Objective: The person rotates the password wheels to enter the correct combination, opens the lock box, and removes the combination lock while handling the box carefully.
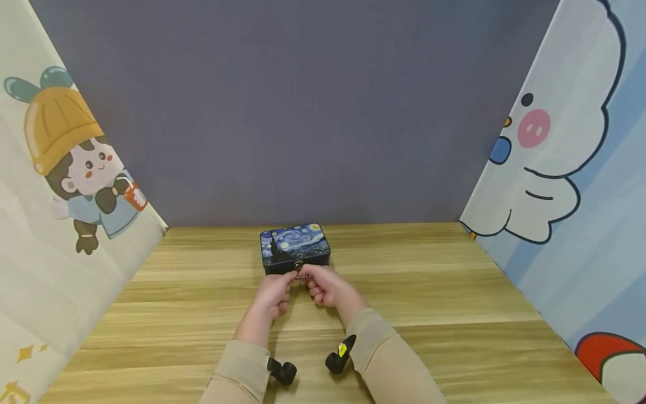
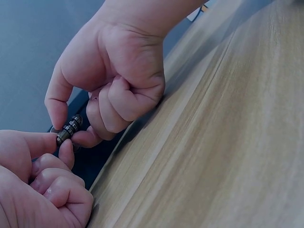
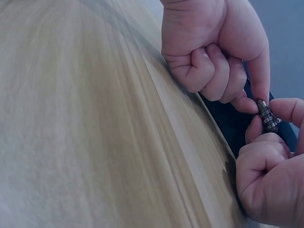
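Observation:
A tin box (image 1: 295, 244) with a swirling blue night-sky picture on its lid sits lid down at the back of the table. At its front hangs a small bronze combination padlock (image 2: 70, 129) with ridged number dials, also visible in the right wrist view as a padlock (image 3: 267, 116). My left hand (image 1: 275, 294) pinches one end of the padlock's barrel between thumb and index finger. From the other side, the thumb and index finger of my right hand (image 1: 327, 286) pinch it too. The other fingers of both hands are curled in. Fingertips partly cover the padlock.
The wood-grain table (image 1: 429, 280) ends at a grey back panel (image 1: 313, 112). Cartoon-printed sheets stand on both sides, a cream left sheet (image 1: 30, 269) and a blue-and-white right sheet (image 1: 580, 269). Black wrist-worn devices (image 1: 285, 373) sit at both sleeves.

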A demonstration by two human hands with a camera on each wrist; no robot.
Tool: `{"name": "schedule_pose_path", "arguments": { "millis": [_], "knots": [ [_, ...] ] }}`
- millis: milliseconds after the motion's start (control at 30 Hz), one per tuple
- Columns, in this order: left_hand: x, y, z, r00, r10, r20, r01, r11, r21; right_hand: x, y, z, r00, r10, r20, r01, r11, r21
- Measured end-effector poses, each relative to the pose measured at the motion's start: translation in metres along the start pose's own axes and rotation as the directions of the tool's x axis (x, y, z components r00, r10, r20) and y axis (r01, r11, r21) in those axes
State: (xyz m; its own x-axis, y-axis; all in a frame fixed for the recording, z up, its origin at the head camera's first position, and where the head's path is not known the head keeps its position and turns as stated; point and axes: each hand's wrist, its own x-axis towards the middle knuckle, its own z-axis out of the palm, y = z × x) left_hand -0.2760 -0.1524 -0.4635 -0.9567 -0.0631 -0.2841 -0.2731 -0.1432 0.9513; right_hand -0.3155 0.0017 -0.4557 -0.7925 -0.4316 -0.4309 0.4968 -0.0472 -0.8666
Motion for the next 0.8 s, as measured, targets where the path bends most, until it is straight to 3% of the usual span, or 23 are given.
{"name": "schedule_pose_path", "arguments": {
  "millis": [800],
  "knots": [
    [-0.0092,0.0056,0.0033,0.999,-0.041,-0.009,0.041,0.999,-0.016,-0.0059,0.0005,-0.0013,1.0,-0.016,-0.008,0.016,1.0,-0.016]
  ]
}}
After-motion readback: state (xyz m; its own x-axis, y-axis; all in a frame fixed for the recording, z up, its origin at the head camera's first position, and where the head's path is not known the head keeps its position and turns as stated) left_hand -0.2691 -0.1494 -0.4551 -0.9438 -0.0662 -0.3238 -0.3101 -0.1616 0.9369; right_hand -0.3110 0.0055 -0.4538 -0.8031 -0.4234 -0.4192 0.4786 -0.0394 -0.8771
